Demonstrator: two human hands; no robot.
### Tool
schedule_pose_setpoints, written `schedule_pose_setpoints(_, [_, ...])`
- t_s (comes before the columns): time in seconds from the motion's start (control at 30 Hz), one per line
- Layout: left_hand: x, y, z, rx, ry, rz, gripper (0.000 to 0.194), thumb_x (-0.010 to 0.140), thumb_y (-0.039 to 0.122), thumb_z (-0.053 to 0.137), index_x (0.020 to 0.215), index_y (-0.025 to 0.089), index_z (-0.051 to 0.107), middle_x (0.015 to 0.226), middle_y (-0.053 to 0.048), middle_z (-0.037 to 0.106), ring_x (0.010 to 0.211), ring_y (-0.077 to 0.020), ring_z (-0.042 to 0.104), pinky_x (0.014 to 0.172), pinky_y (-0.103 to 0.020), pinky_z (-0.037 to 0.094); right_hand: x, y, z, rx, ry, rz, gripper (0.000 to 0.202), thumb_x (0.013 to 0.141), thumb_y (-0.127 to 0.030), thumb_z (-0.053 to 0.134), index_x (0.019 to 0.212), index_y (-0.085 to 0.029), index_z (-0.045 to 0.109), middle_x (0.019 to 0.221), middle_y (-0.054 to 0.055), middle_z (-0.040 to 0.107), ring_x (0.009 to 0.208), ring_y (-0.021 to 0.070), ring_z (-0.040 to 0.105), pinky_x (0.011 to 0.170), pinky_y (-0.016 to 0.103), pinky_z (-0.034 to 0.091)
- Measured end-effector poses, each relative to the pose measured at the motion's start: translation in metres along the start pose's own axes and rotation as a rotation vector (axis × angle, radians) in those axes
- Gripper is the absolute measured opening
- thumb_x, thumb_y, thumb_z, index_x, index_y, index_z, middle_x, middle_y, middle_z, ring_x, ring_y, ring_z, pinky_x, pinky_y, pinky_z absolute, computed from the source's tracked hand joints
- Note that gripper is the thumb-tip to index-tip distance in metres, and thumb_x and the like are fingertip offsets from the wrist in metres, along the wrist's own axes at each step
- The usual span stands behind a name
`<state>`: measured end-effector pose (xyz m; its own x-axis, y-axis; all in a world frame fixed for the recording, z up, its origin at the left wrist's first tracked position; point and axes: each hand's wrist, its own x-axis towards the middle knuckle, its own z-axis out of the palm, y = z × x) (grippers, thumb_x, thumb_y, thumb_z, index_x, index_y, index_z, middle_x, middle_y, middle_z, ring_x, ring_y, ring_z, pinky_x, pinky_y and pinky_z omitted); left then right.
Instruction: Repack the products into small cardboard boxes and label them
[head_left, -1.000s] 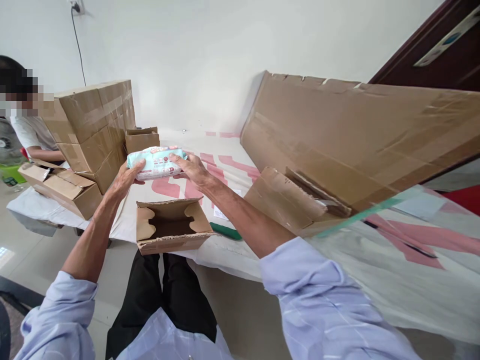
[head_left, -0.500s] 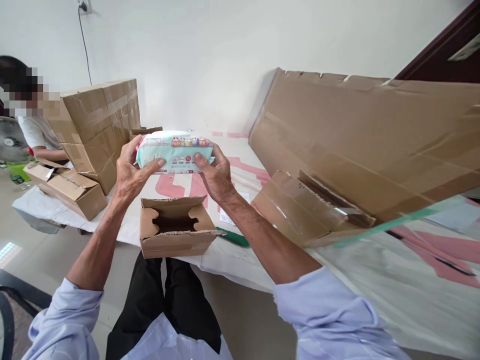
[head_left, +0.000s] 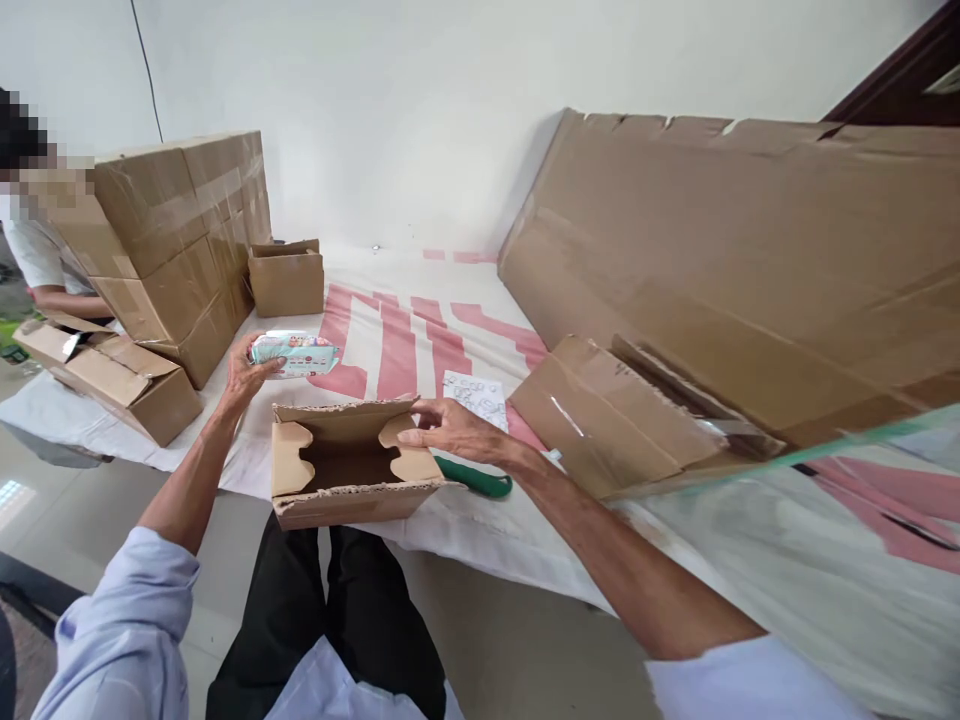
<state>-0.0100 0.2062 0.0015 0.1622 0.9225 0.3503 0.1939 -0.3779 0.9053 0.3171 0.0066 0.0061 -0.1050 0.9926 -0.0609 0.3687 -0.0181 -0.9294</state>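
My left hand (head_left: 249, 370) grips one end of a light-green printed soft packet (head_left: 298, 355), held above the cloth behind and to the left of an open cardboard box (head_left: 356, 502). The box stands at the table's front edge, its long flaps up and its notched end flaps partly over the opening; its inside is dark. My right hand (head_left: 454, 430) is at the box's back right corner, thumb over the right end flap and fingers behind it, pinching the cardboard. A green object (head_left: 476, 478) lies just right of the box, under my right wrist.
Taped boxes (head_left: 180, 220) are stacked at the left, with an opened box (head_left: 112, 380) before them and a small box (head_left: 287, 280) beside. A person's arm (head_left: 71, 302) shows behind. Large cardboard (head_left: 712, 240), a tilted box (head_left: 607, 415) and a printed paper (head_left: 480, 398) are right.
The packet has moved left and away from me, now in my left hand alone. My right hand let go of it and took hold of the box's right flap. The view has shifted slightly.
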Motion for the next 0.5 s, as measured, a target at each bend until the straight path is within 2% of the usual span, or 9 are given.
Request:
schedule_pose_setpoints(0.1, [0.031,-0.023,0.016,0.027,0.022,-0.002,0.056,0.055,0.042,0.093,0.099,0.017,0.070,0.091,-0.004,0.072,0.089,-0.0231,0.070,0.072,-0.032,0.061,0.006,0.006,0.020,0.137,0.021,0.006,0.045,0.078,-0.064,0.082,0.091,-0.021,0.083,0.083,0.005,0.076,0.069,0.0203,0.065,0.057,0.033,0.051])
schedule_pose_setpoints(0.17, [0.062,-0.030,0.027,0.049,0.041,0.010,0.055,0.054,0.038,0.095,0.099,0.018,0.071,0.099,-0.006,0.074,0.099,-0.0265,0.070,0.079,-0.035,0.062,0.015,0.011,0.024,0.144,0.081,0.012,0.044,0.078,-0.065,0.081,0.080,-0.020,0.079,0.074,0.003,0.072,0.062,0.0185,0.060,0.052,0.032,0.046])
schedule_pose_setpoints(0.23, [0.097,-0.033,0.035,0.064,0.074,0.033,0.060,0.053,0.034,0.096,0.105,0.018,0.072,0.120,-0.011,0.073,0.119,-0.0307,0.067,0.094,-0.039,0.062,0.027,0.015,0.022,0.108,0.148,-0.011,0.043,0.078,-0.062,0.082,0.074,-0.020,0.076,0.069,0.002,0.068,0.062,0.0188,0.059,0.053,0.032,0.046])
schedule_pose_setpoints(0.33, [0.135,-0.027,0.034,0.075,0.110,0.064,0.069,0.052,0.033,0.099,0.114,0.017,0.073,0.144,-0.016,0.065,0.144,-0.0340,0.055,0.120,-0.045,0.049,0.054,0.019,0.009,0.084,0.248,-0.048,0.039,0.080,-0.059,0.083,0.076,-0.021,0.075,0.068,0.003,0.069,0.068,0.0231,0.065,0.056,0.035,0.051])
schedule_pose_setpoints(0.4, [0.134,-0.014,0.022,0.066,0.144,0.096,0.070,0.060,0.042,0.098,0.120,0.018,0.072,0.149,-0.015,0.064,0.150,-0.0340,0.051,0.125,-0.047,0.043,0.079,0.020,0.002,0.074,0.303,-0.060,0.037,0.082,-0.056,0.083,0.075,-0.022,0.072,0.068,0.004,0.069,0.071,0.0252,0.067,0.059,0.037,0.053])
schedule_pose_setpoints(0.43, [0.123,-0.006,0.014,0.047,0.173,0.127,0.068,0.066,0.048,0.096,0.123,0.019,0.072,0.148,-0.014,0.065,0.147,-0.0338,0.054,0.123,-0.048,0.045,0.093,0.019,-0.001,0.061,0.326,-0.063,0.037,0.083,-0.055,0.083,0.072,-0.022,0.069,0.066,0.004,0.067,0.070,0.0249,0.067,0.059,0.037,0.053])
schedule_pose_setpoints(0.5, [0.082,0.015,-0.003,0.006,0.276,0.246,0.060,0.079,0.055,0.088,0.127,0.022,0.071,0.139,-0.009,0.071,0.132,-0.0308,0.065,0.115,-0.047,0.051,0.123,0.016,-0.001,0.030,0.364,-0.065,0.038,0.085,-0.051,0.080,0.067,-0.024,0.062,0.062,0.002,0.061,0.066,0.0224,0.062,0.058,0.035,0.050])
